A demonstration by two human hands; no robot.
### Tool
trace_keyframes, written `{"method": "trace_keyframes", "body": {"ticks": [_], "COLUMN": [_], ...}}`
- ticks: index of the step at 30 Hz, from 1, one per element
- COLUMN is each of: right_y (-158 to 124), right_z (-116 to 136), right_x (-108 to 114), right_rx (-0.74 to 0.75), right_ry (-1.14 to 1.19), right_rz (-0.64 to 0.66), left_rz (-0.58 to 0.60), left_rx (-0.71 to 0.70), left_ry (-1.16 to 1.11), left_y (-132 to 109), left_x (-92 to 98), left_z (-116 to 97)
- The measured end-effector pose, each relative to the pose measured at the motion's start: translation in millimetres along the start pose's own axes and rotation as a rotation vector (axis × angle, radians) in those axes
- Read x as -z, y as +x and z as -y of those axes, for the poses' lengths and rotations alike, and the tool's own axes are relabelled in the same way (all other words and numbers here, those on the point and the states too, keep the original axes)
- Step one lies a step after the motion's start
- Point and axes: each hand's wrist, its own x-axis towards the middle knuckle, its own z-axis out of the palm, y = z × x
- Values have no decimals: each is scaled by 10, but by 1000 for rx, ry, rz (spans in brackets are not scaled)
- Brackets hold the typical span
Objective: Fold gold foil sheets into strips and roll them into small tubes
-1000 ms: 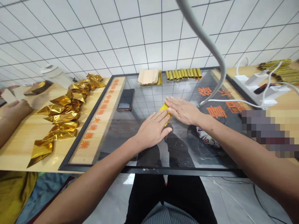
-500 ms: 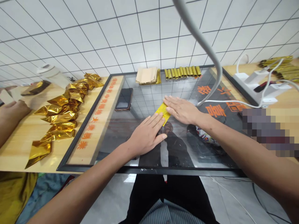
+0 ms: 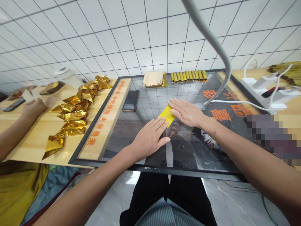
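Foil (image 3: 167, 113) sits with left hand (image 3: 150, 136) at its 7 o'clock, right hand (image 3: 187, 111) at 3 o'clock. Both are spread flat, fingertips pressing it, gripping nothing.

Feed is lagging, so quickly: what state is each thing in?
left hand: open, flat, fingertips on gold foil sheet
right hand: open, flat, on the sheet
gold foil sheet: flat on glass tabletop
phone: face up, screen dark
gold rolls: rolled, lined in a row

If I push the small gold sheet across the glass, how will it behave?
The gold sheet lies thin and flat, so it is probably light and floppy. The glass top looks glossy, so the sheet may slide easily. The crumpled gold pieces nearby suggest such foil creases readily.
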Motion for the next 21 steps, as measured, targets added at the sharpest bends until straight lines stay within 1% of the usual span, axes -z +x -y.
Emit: {"method": "trace_keyframes", "body": {"ticks": [5, 9, 15, 21], "right_y": [6, 12, 27, 12], "right_z": [-44, -79, -78, -78], "right_x": [-38, -67, -68, -42], "right_rx": [30, 43, 46, 14], "right_ry": [5, -7, -54, -94], "right_rz": [-19, -30, -17, -49], "left_rz": [-2, -17, -16, -36], "left_rx": [25, 11, 19, -17], "left_ry": [12, 25, 8, 35], "left_y": [13, 15, 7, 19], "left_x": [-10, -13, -34, -25], "left_z": [-22, -54, -48, -30]}}
